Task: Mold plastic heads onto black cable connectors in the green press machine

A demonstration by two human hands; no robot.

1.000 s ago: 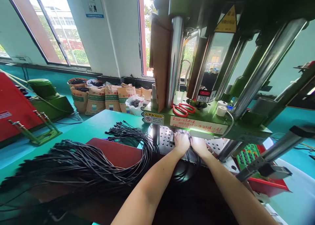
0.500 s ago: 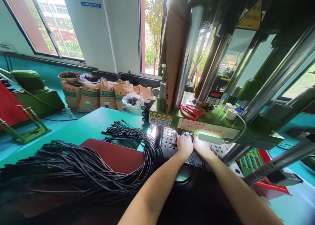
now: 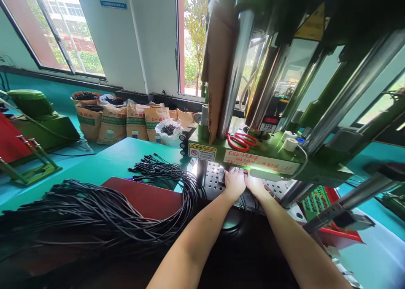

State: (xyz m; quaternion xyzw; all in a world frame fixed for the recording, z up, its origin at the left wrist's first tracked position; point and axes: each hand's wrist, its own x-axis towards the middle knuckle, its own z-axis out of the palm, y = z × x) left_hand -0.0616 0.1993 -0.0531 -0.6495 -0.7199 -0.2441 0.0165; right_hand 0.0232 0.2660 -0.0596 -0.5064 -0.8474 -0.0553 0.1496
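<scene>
Cables [image 3: 95,202] left, press [image 3: 316,171] right (scissors [image 3: 242,141] on it)

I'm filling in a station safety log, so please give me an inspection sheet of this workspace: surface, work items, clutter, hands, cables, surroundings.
Surface: green tabletop at left; perforated metal plate under the green press.
Work items: thin black leads hang below the hands; their upper ends are hidden.
Clutter: red-handled scissors lie on the press's ledge.
Hands: left hand and right hand are close together at the plate; fingers mostly hidden, grip unclear.
Cables: large black cable bundle curls around the dark red board.
Surroundings: paper sacks stand near the wall, below windows.
</scene>
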